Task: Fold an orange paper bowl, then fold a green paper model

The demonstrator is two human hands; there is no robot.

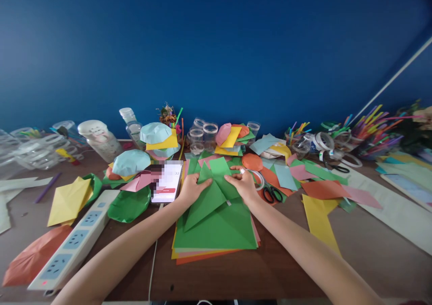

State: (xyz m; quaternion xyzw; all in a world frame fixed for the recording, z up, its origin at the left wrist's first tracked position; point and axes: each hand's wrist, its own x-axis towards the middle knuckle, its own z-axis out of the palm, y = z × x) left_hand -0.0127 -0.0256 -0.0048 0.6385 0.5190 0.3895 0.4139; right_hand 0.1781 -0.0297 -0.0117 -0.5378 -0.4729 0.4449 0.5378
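Observation:
A folded sheet of green paper [206,204] with pointed corners is in front of me, over a stack of coloured sheets whose top one is also green [219,233]. My left hand [195,188] grips its upper left part, thumb on top and the other fingers mostly behind the paper. On the right, my right hand [245,184] pinches the upper right edge of the same paper between thumb and fingers. Just beyond my right wrist lie black-handled scissors [272,194] and a white ring-shaped roll [259,180].
Left of the stack are a phone [167,183], a green folded paper piece [130,205] and a white power strip [76,242]. Clear plastic cups [209,136] stand along the blue wall. Paper scraps [322,189] and pipe cleaners [376,129] are to the right.

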